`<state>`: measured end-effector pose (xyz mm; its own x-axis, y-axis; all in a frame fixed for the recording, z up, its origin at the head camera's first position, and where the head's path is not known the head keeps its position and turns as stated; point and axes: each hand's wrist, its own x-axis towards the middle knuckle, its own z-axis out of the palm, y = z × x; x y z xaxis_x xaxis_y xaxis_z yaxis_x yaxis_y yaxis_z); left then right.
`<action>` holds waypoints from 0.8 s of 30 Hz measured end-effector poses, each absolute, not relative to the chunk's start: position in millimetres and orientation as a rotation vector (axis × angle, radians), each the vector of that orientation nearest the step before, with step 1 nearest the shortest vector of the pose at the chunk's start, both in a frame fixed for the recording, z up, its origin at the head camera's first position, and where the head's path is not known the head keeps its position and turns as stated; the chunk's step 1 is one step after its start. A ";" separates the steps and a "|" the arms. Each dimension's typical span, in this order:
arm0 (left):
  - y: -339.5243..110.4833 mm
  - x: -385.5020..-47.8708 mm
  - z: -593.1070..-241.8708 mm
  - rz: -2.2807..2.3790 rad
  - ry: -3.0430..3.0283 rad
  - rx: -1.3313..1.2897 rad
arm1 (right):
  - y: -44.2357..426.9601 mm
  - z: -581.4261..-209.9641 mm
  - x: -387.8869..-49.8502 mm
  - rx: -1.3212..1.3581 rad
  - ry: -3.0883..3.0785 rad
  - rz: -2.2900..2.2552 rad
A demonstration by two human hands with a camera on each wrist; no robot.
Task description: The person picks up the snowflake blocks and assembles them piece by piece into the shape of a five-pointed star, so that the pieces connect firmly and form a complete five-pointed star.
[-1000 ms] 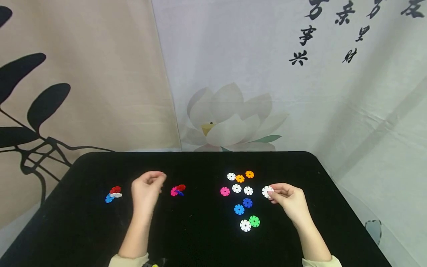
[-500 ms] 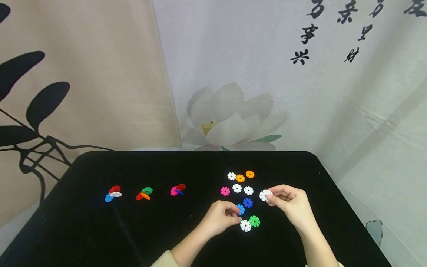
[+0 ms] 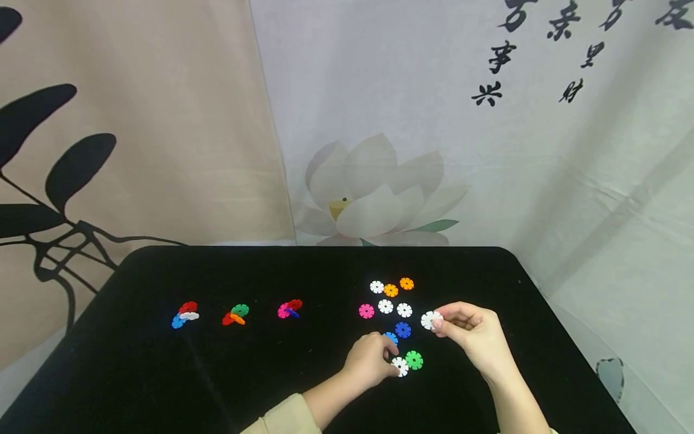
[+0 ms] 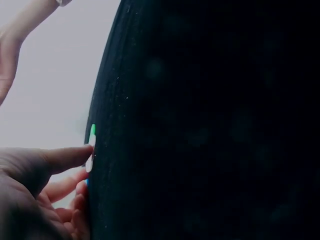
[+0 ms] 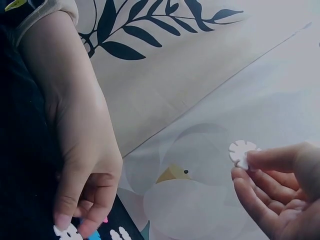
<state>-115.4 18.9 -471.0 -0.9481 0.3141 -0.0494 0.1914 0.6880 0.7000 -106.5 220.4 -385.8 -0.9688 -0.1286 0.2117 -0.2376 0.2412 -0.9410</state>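
My right hand (image 3: 473,333) pinches a white notched plastic disc (image 3: 429,320) between thumb and fingers, raised above the table. Lower down, my left hand (image 3: 367,361) has its thumb and index finger at the edges of another white notched disc (image 3: 402,366) on the table. A green disc (image 3: 414,360) lies against that one. Partly behind the left fingers is a light blue disc (image 3: 390,339), with a dark blue disc (image 3: 403,330) just beyond. In the right wrist view, the left thumb touches the white disc (image 5: 69,233).
Farther back lie a pink disc (image 3: 366,311), two orange discs such as this orange disc (image 3: 406,283), and several white discs. Three joined clusters stand at left: a red-white-blue cluster (image 3: 188,316), a green-orange-red cluster (image 3: 234,315) and a pink-red-blue cluster (image 3: 290,309).
My left hand has left the green-orange-red cluster on the table and moved right to the loose discs, then down onto a white one. The right hand keeps its white disc, shifted slightly left.
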 end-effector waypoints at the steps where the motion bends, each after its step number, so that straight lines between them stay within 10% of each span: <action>1: 19.5 -115.3 -471.8 1.086 2.748 0.413 | 220.5 -385.6 -106.3 0.354 -2.402 1.849; 24: -17.9 -104.0 -415.6 1.860 2.181 0.403 | 204.3 -378.2 -93.8 0.372 -2.322 1.702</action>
